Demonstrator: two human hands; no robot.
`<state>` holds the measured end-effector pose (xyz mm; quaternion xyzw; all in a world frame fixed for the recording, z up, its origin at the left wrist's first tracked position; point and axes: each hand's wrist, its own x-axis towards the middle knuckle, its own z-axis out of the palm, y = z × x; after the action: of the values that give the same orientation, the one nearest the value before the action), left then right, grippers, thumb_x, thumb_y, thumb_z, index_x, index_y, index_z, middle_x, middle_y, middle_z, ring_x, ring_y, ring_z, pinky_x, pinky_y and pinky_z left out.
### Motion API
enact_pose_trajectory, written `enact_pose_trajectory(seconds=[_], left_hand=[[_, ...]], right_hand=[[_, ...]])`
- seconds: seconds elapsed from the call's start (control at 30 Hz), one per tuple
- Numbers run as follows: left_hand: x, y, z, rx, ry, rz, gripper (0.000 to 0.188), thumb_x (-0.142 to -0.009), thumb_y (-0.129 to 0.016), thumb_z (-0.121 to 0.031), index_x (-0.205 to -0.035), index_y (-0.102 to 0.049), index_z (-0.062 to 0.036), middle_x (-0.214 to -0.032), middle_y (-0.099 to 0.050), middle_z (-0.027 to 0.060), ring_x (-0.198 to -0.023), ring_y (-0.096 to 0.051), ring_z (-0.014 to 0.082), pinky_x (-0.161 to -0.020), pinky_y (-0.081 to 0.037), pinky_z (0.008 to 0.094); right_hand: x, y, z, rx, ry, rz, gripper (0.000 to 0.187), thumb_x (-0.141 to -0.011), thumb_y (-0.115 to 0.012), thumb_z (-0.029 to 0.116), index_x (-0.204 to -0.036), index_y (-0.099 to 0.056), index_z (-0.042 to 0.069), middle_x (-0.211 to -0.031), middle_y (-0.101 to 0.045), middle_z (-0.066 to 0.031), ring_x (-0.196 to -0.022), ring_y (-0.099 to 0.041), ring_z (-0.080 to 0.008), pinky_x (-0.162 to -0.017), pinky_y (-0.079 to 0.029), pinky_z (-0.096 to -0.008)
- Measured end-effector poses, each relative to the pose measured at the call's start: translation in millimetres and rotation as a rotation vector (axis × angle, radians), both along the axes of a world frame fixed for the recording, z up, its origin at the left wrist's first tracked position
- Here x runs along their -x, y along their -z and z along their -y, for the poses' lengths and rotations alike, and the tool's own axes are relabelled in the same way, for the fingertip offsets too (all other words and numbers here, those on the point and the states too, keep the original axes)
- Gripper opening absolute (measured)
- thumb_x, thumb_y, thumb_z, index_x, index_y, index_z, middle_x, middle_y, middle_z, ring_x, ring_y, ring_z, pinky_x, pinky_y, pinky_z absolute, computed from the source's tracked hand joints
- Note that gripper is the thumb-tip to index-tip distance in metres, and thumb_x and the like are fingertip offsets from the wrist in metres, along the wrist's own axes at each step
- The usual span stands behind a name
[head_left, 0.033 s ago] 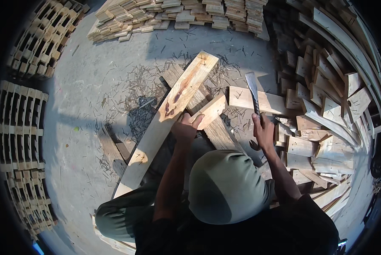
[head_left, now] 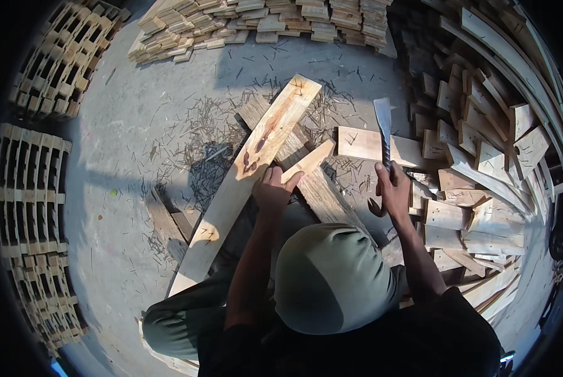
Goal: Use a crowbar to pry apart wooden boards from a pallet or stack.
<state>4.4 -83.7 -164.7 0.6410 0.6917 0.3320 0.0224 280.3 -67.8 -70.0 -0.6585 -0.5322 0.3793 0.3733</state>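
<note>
L hand [head_left: 272, 190] fingers grip sm. board [head_left: 311, 162], R hand [head_left: 396, 190] fingers wrapped rd. pry bar [head_left: 383, 119].

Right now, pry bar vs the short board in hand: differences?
Material: the pry bar is metal with twisted shaft; the short board is pale wood. Pose: the pry bar points nearly straight up the picture; the short board slants up to the right. Grip: right hand holds the pry bar, left hand the short board. Both are held.

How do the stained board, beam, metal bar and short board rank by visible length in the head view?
Longest to shortest:
1. Stained board
2. Beam, partly covered
3. Metal bar in the right hand
4. Short board in the left hand
</note>
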Motion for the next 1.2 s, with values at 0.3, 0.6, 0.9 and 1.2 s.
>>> enact_pose_trajectory(seconds=[0.3, 0.6, 0.9, 1.2], left_hand=[[-8, 1, 28, 0.013, 0.412, -0.246, 0.039, -0.072, -0.074, -0.038, -0.092, -0.057, -0.0084, -0.099, -0.056, 0.0085, -0.093, -0.053, 0.0266, -0.077, -0.042, 0.0409], [-27, 10, -7, 0.052, 0.079, -0.072, 0.039, -0.083, -0.068, -0.036, -0.103, -0.055, -0.0054, -0.105, -0.053, 0.0152, -0.094, -0.054, 0.0347, -0.081, -0.042, 0.0447], [-49, 47, -8, 0.168, -0.074, 0.313, 0.038, -0.086, -0.068, -0.027, -0.103, -0.049, 0.0015, -0.102, -0.046, 0.0238, -0.092, -0.053, 0.0434, -0.078, -0.047, 0.0480], [-68, 42, 13, 0.023, -0.182, 0.290, 0.029, -0.087, -0.066, -0.015, -0.102, -0.047, 0.0004, -0.100, -0.045, 0.0245, -0.090, -0.054, 0.0435, -0.076, -0.046, 0.0476]], right_hand=[[1, -40, -59, -0.225, 0.121, -0.714, 0.040, -0.096, -0.057, 0.026, -0.064, -0.037, 0.014, -0.050, -0.028, 0.0050, -0.038, -0.026, -0.0074, -0.037, -0.025, -0.0250], [39, -1, -56, -0.070, 0.129, -0.630, 0.040, -0.096, -0.057, 0.030, -0.065, -0.040, 0.014, -0.052, -0.033, 0.0051, -0.040, -0.030, -0.0060, -0.037, -0.026, -0.0244], [76, -7, -54, -0.010, 0.064, -0.770, 0.043, -0.096, -0.057, 0.035, -0.063, -0.040, 0.013, -0.051, -0.033, 0.0029, -0.041, -0.031, -0.0091, -0.041, -0.030, -0.0275], [104, -23, -54, 0.010, 0.052, -0.885, 0.047, -0.097, -0.055, 0.034, -0.060, -0.033, 0.015, -0.049, -0.027, 0.0052, -0.039, -0.024, -0.0073, -0.038, -0.020, -0.0262]])
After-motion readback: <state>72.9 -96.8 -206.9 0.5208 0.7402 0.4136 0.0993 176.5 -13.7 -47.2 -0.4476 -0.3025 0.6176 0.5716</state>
